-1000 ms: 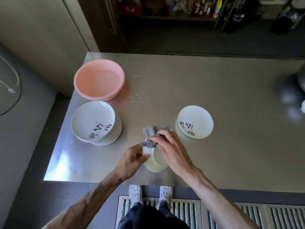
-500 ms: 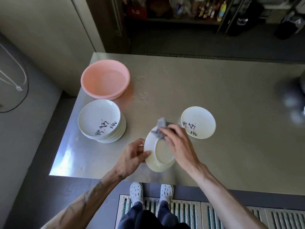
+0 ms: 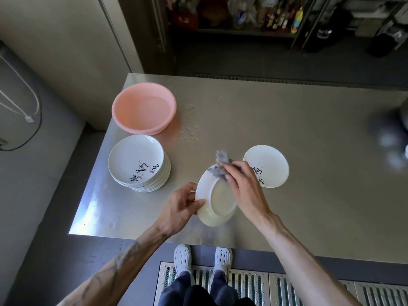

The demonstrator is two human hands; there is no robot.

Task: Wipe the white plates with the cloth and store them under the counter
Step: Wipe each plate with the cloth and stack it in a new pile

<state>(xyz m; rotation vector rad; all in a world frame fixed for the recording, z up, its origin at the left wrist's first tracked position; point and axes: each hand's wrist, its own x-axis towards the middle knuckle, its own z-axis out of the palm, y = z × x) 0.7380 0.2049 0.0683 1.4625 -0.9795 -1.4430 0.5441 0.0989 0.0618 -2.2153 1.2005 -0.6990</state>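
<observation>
From the head view, a person stands at a shiny metal counter (image 3: 309,129). Their shoes (image 3: 182,259) show below its front edge.

The left hand (image 3: 181,204) pinches the left rim of a white plate (image 3: 220,200), with the thumb on the side facing us. The plate is in the air above the front of the counter, and it is tipped so that its bottom looks up at us. I think it is held this way so the cloth can reach the back. Holding only the rim leaves the rest of the plate free to be rubbed.

The right hand (image 3: 242,188) has its fingers curled over a grey cloth (image 3: 220,167). The cloth is bunched up under the fingertips and pressed on the top edge of the plate's back. A bit of it sticks out past the rim.

A stack of plates (image 3: 136,162) sits to the left, just beside a pink basin (image 3: 143,107). Water drops (image 3: 189,133) lie near the basin. I guess these plates are waiting for their turn.

A single plate (image 3: 268,162) lies flat to the right, by itself, well apart from the stack. It may be one that is already wiped.

The space under the counter cannot be seen, and no plate looks stored yet.
</observation>
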